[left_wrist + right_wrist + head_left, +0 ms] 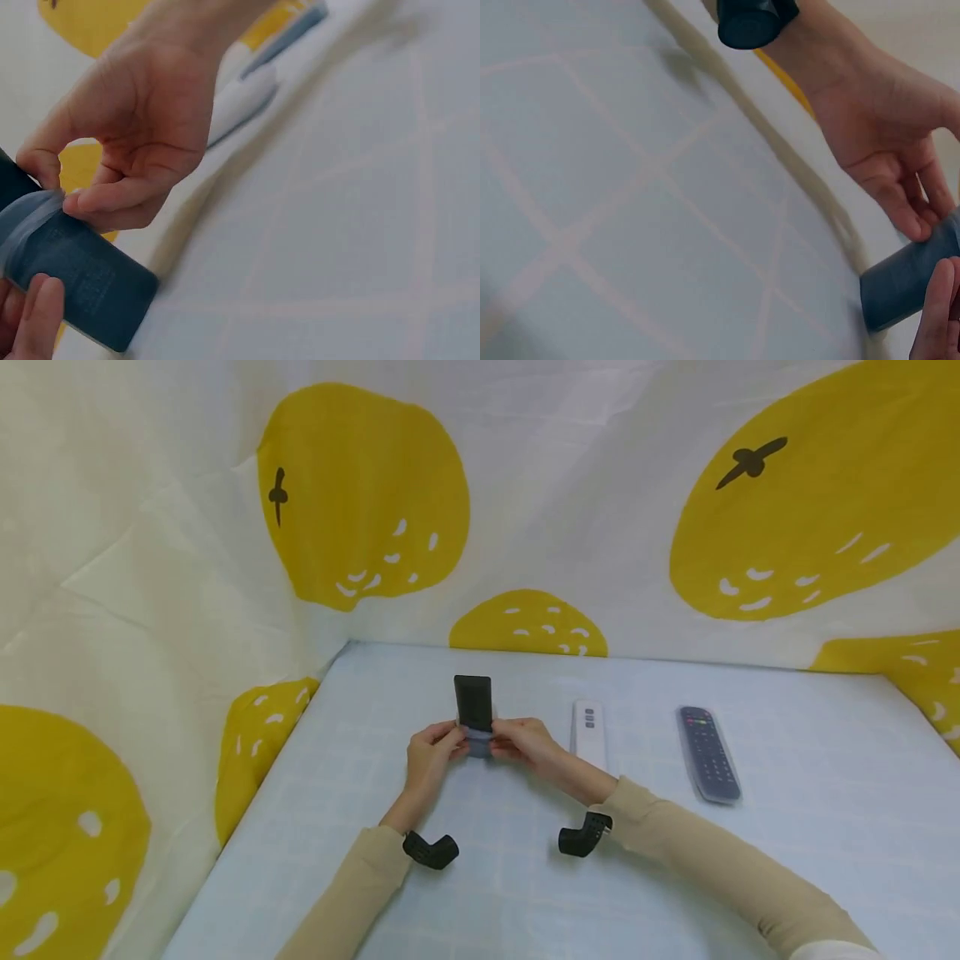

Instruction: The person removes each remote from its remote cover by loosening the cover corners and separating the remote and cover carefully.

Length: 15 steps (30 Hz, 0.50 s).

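Observation:
A flat black remote control (pixel 473 702) stands upright between both hands, a plain face toward the head camera. Faint small print marks its lower face (pixel 86 274) in the left wrist view. Round its lower half, a translucent sleeve (pixel 30 217) is bunched into folds. My left hand (pixel 431 764) pinches the sleeve and remote at the left edge, and only its fingers appear low in the left wrist view. From the right edge, my right hand (pixel 528 743) pinches the bunched sleeve between thumb and fingers. The remote's lower end (pixel 900 289) sticks out below the fingers.
To the right lies a white remote (pixel 589 731), partly behind my right forearm. Farther right is a dark remote (pixel 708 756) with many buttons, in a clear cover. A fruit-patterned cloth (pixel 570 510) hangs behind the pale checked tabletop (pixel 510 893).

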### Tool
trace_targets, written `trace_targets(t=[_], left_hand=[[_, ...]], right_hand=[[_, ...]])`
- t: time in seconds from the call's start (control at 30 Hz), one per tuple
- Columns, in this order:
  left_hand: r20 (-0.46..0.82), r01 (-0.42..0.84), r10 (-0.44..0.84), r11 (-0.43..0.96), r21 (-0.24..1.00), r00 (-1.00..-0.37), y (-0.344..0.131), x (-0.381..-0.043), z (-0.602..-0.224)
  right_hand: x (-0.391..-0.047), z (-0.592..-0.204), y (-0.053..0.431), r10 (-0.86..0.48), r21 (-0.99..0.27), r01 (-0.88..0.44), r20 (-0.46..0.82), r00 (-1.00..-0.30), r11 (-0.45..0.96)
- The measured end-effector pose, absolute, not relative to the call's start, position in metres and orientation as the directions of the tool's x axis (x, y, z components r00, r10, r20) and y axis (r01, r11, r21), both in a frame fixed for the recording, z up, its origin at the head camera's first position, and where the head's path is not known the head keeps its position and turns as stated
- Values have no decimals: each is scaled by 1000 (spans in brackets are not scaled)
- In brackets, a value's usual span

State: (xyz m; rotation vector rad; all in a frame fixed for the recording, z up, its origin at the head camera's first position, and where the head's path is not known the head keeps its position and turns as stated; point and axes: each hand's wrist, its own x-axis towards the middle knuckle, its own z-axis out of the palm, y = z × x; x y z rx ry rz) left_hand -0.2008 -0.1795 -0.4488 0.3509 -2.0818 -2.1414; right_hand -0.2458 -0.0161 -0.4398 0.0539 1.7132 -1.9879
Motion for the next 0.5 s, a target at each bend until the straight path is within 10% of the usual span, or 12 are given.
trace_targets(t=[0.5], left_hand=[[-80, -102, -241, 79, 992, -967, -185, -202, -444]], right_hand=[[-246, -442, -12, -383, -932, 359, -313, -869, -55]])
